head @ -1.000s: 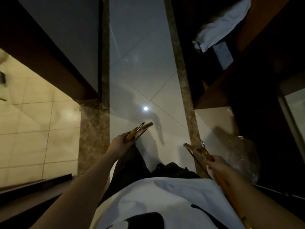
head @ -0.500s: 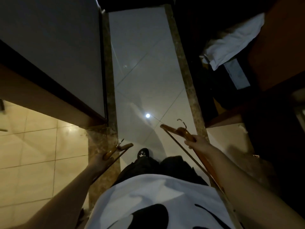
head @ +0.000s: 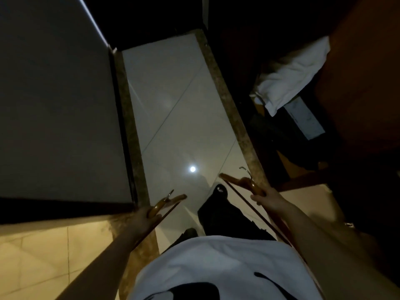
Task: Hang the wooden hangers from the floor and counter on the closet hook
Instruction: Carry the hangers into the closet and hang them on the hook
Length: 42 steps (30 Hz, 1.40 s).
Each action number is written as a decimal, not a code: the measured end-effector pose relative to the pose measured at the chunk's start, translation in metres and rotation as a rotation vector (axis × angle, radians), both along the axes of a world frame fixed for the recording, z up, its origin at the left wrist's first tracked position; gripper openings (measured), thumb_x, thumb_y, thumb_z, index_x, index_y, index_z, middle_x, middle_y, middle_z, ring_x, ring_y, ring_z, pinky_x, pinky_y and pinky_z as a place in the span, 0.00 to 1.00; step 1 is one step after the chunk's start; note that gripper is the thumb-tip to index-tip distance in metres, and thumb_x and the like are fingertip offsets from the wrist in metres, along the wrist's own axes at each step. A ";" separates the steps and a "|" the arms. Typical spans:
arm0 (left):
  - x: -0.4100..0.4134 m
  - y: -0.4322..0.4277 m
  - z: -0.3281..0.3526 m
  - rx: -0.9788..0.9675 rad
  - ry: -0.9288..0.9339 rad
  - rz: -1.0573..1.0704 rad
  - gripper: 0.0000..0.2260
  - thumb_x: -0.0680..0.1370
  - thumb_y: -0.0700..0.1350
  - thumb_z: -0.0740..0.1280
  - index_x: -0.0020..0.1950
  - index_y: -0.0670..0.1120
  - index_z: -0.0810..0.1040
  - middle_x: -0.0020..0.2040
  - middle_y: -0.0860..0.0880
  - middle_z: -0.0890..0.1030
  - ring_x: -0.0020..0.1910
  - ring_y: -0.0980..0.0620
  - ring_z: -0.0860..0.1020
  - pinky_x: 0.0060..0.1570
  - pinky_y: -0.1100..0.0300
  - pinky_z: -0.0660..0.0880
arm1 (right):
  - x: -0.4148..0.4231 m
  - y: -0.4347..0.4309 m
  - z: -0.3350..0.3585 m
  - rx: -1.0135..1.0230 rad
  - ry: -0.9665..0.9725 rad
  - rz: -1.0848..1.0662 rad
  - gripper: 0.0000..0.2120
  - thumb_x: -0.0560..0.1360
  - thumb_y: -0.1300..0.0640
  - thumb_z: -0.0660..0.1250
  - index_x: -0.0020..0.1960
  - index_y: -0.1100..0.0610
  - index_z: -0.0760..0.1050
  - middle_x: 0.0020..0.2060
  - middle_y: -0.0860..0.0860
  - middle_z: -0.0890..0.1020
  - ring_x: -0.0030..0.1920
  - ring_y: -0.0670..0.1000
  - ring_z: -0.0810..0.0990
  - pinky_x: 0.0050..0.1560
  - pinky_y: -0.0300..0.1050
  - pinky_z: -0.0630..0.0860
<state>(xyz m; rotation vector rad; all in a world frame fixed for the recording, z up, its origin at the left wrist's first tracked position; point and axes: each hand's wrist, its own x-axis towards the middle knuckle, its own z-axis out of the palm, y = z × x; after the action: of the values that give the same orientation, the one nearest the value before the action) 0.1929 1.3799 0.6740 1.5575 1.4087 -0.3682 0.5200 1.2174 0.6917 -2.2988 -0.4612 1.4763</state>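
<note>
Brown wooden hangers point(head: 244, 181): likely light, stiff, smooth; hold near the neck.
Left hand point(head: 145, 217): curled round one.
Right hand point(head: 268, 199): gripping another.

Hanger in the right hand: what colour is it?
Orange-brown hanger, best seen in the head view.

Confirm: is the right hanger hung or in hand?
In hand. The right hand grips the hanger near its neck, metal hook free above the tiled floor; no closet hook shows.
</note>
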 end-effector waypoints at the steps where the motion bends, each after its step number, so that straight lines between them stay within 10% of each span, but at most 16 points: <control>1: 0.021 0.012 0.004 -0.006 -0.013 -0.025 0.02 0.77 0.45 0.65 0.44 0.49 0.75 0.40 0.44 0.78 0.40 0.47 0.78 0.41 0.55 0.76 | 0.015 0.003 -0.002 -0.025 0.005 -0.022 0.18 0.76 0.57 0.64 0.64 0.61 0.71 0.52 0.59 0.78 0.55 0.59 0.77 0.55 0.50 0.72; 14: 0.234 0.138 0.028 0.063 -0.186 -0.245 0.05 0.77 0.43 0.65 0.45 0.53 0.73 0.35 0.51 0.77 0.34 0.55 0.75 0.31 0.72 0.69 | 0.165 0.051 0.004 -0.072 0.040 -0.258 0.20 0.77 0.59 0.64 0.67 0.62 0.69 0.61 0.60 0.76 0.62 0.59 0.74 0.62 0.49 0.70; 27: 0.357 0.341 0.008 0.005 -0.128 -0.397 0.03 0.78 0.45 0.64 0.48 0.46 0.75 0.41 0.44 0.78 0.42 0.45 0.77 0.48 0.54 0.74 | 0.249 0.212 0.024 0.080 0.098 -0.536 0.17 0.77 0.56 0.64 0.63 0.59 0.72 0.45 0.50 0.77 0.51 0.52 0.75 0.48 0.41 0.71; 38: 0.554 0.438 0.050 -0.052 -0.290 -0.977 0.10 0.77 0.48 0.64 0.58 0.49 0.76 0.46 0.48 0.80 0.42 0.52 0.78 0.46 0.60 0.75 | 0.321 0.277 0.051 0.014 -0.381 -0.725 0.14 0.78 0.65 0.61 0.60 0.72 0.71 0.55 0.66 0.75 0.60 0.64 0.73 0.58 0.52 0.69; 42: 0.621 0.418 0.075 -0.095 -0.406 -1.142 0.05 0.77 0.44 0.65 0.50 0.53 0.76 0.42 0.51 0.79 0.38 0.62 0.78 0.41 0.67 0.75 | 0.353 0.266 0.077 0.072 -0.613 -0.651 0.13 0.77 0.61 0.60 0.59 0.53 0.75 0.43 0.60 0.77 0.51 0.58 0.80 0.53 0.53 0.75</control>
<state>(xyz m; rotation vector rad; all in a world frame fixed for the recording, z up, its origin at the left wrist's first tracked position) 0.8135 1.7980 0.7487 2.0788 0.0802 -0.7090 0.8734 1.4835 0.7684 -2.4685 0.0955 0.4391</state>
